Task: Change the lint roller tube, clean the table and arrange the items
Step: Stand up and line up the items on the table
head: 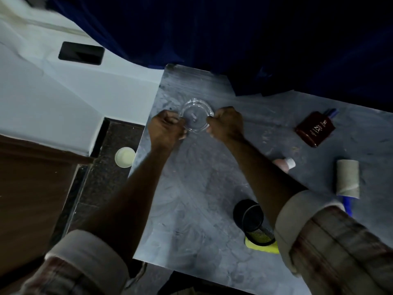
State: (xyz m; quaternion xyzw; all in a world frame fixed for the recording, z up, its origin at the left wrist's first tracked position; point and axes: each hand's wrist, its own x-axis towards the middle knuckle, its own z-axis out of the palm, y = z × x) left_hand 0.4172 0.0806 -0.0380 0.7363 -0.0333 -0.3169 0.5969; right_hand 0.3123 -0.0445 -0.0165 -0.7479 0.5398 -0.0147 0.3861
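Near desk edge: mesh pen cup (254,224) tipped over by R forearm, could roll off. R edge: lint roller (347,178), untouched. Far L corner: left hand (165,126) + right hand (226,122) both fisted, pinching glass ashtray (196,118) rim; slick glass near edge, slip = smash

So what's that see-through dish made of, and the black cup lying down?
The dish looks like clear, shiny glass: the grey table shows through it and its rim glints. The black cup looks like metal mesh, since tiny holes show the yellow beneath. Both are guesses from looks.
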